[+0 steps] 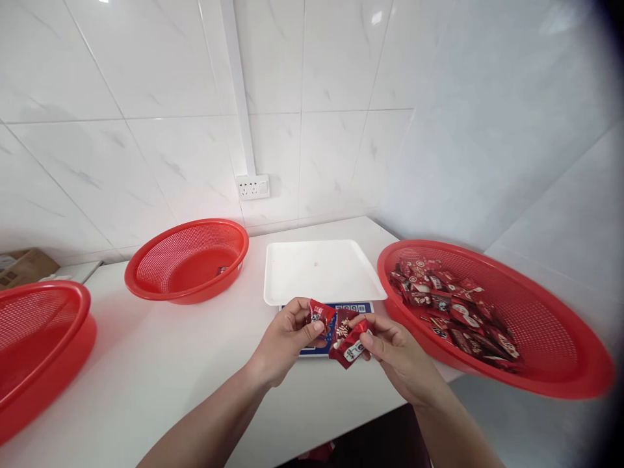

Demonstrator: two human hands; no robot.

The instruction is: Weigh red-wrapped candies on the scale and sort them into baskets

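Observation:
My left hand (287, 335) is closed on a small red wrapped packet (322, 313), pinched between thumb and fingers. Close beside it, my right hand (394, 354) grips red and dark-red packets (350, 350) with white lettering; some of them overlap, so I cannot tell how many there are. Both hands are above the blue front panel of a scale (358, 309), partly covering it. Behind them lies the scale's white tray (322, 270), with no packets on it.
On the right, a red perforated basket (550, 312) holds many similar packets (453, 305). Another red basket (188, 260), back left, contains a packet (222, 270). A third red basket (73, 344) stands at the left edge. A cardboard box (29, 268) and wall socket (252, 187) are behind.

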